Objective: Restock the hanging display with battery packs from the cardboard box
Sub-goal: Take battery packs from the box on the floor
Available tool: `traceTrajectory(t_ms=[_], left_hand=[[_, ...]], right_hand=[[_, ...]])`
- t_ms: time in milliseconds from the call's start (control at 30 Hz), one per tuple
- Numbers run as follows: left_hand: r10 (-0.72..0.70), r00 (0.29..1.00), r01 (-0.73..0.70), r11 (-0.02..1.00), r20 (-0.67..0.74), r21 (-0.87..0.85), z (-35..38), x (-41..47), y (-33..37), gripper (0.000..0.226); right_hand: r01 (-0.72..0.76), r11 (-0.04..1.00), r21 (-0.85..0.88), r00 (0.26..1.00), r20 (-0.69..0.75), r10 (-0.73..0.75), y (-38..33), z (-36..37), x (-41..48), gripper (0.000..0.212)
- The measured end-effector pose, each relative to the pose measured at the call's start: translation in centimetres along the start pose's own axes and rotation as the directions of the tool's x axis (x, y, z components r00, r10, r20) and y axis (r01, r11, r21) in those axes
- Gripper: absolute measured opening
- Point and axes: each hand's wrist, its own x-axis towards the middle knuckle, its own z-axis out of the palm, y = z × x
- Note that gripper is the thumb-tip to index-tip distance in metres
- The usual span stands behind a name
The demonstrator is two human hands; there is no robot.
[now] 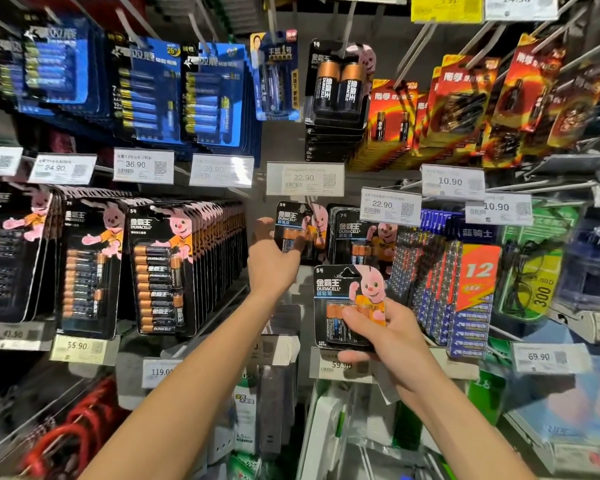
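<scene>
**Hanging the upper pack**

At the hanging display [278, 140], the left hand [274, 261] grips the upper pack [293, 223]; align its hole, then push straight back. The right hand [395, 337] pinches the spare pack [347, 299] just below. The cardboard box is out of view.

A black battery pack [349, 306] with a pink bunny stands upright, near, right of centre; a second pack [297, 230], alike, is farther, against the hanging display [284, 140], mid-row.
</scene>
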Motion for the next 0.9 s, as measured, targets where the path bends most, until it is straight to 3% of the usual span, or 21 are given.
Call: traceTrajectory(t_ms=[67,133,167,267,367,500,900], left_hand=[[-0.004,1.0,0.004,1.0,0.006,0.016,-0.5,-0.4,-0.1,0.032],[-0.006,1.0,0.006,1.0,-0.021,0.017,-1.3,-0.8,-0.2,0.02],[-0.01,0.999,0.011,1.0,-0.041,0.012,-1.7,-1.2,-0.4,0.027],[0.06,0.991,-0.079,0.983,-0.115,-0.166,-2.9,-3.0,-0.6,0.024],[0.149,0.989,-0.148,0.924,-0.024,-0.354,-4.0,-4.9,-0.3,0.007],[0.227,0.969,-0.171,0.907,0.102,-0.386,-4.9,-5.7,0.8,0.009],[0.086,0.996,-0.069,0.904,0.022,-0.423,-4.6,-2.1,2.1,0.022]], right_hand=[[0.005,1.0,0.007,1.0,-0.005,-0.005,0.0,0.2,0.1,0.023],[0.013,1.0,0.023,1.0,-0.012,-0.013,-0.1,0.4,0.3,0.022],[0.025,0.999,0.029,1.0,-0.012,-0.024,-0.3,0.6,0.4,0.023],[0.074,0.997,0.035,0.997,-0.008,-0.073,-0.9,1.5,0.5,0.024],[0.122,0.992,0.037,0.993,-0.005,-0.122,-1.7,2.8,1.2,0.023],[0.172,0.983,0.058,0.985,-0.009,-0.172,-2.9,4.6,2.7,0.021],[0.231,0.972,0.04,0.973,-0.015,-0.231,-4.7,6.9,6.3,0.015]])
